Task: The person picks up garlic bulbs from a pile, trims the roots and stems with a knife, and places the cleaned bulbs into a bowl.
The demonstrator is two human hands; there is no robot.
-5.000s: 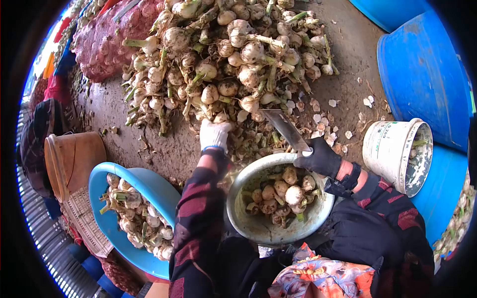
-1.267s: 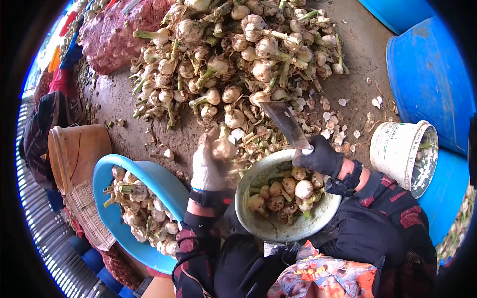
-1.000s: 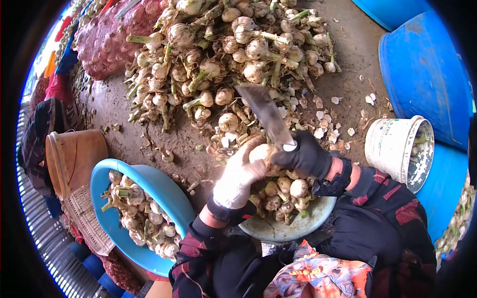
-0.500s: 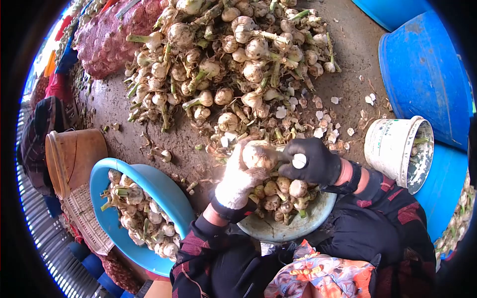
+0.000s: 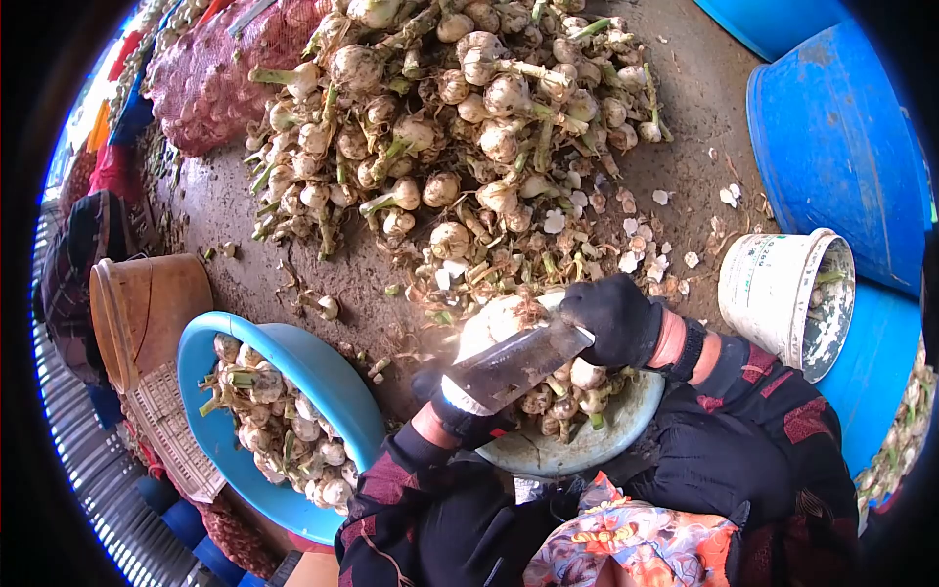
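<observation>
My right hand (image 5: 611,318), in a black glove, is closed round a knife whose wide dark blade (image 5: 511,370) slants down to the left. My left hand (image 5: 476,335), in a white glove, holds a garlic bulb (image 5: 516,313) just above the blade; the blade hides much of this hand and its cuff. Right under both hands stands a pale basin (image 5: 626,435) with garlic bulbs (image 5: 558,401) in it. Bits of peel and cut stem lie on the ground beyond my hands.
A large garlic heap (image 5: 469,117) lies ahead, a red net sack (image 5: 220,83) behind it to the left. At left are a blue basin (image 5: 342,391) of bulbs and an orange bucket (image 5: 156,308). A white bucket (image 5: 768,284) and a blue tub (image 5: 841,147) stand at right.
The knife has swung so that its blade now shows across my left hand, below the bulb. My right hand has turned and moved slightly.
</observation>
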